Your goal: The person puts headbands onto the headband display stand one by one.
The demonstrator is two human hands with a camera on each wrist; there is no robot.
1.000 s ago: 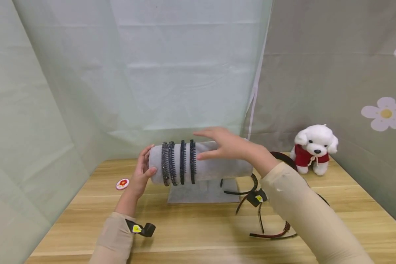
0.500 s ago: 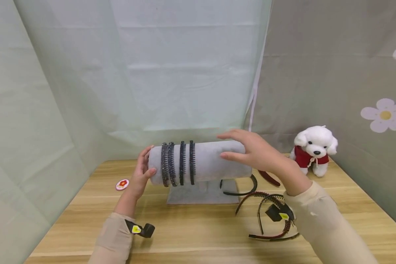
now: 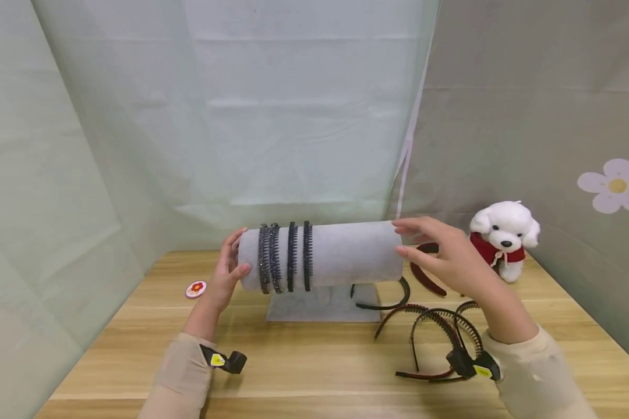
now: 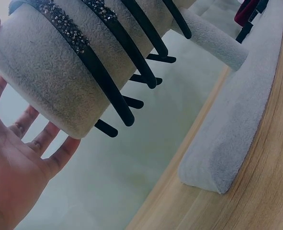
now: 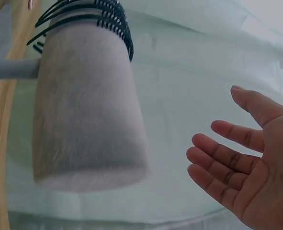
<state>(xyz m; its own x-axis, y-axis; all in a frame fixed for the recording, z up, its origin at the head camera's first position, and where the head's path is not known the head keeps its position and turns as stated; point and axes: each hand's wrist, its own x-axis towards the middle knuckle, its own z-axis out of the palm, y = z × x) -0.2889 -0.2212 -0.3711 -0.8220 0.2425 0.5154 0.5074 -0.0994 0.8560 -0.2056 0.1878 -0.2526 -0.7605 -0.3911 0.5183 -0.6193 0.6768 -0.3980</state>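
Off to the right slides the right hand [image 3: 440, 253], which a second ago was over the middle of the grey roll [image 3: 353, 253] and is now out by its right end. No movement from the left hand [image 3: 224, 279]: thumb in front, fingers behind, it holds the roll's left end, most likely to keep it from tipping on its stand base [image 3: 322, 306]. Nothing in the right hand, though, fingers spread and relaxed!

And look at the four mounted headbands [image 3: 292, 257], lined up on the left half with their teeth facing right. That spacing looks deliberate, each one readable on its own. Loose headbands [image 3: 410, 307] lie at the lower right of the bench [image 3: 272, 372], within easy reach of the right hand, I'd judge; another, the dark red band [image 3: 423, 279], sits behind them. Plush dog [image 3: 508, 224] and round badge [image 3: 195, 289] sit well out of the way.

Now, the other angles! From the head, the right fingers seem to meet the roll; the right wrist view shows a clear gap. Left wrist view adds the post [image 4: 215, 40] joining roll to base, plus band tips [image 4: 124, 112] poking free beneath, both poorly seen from above.
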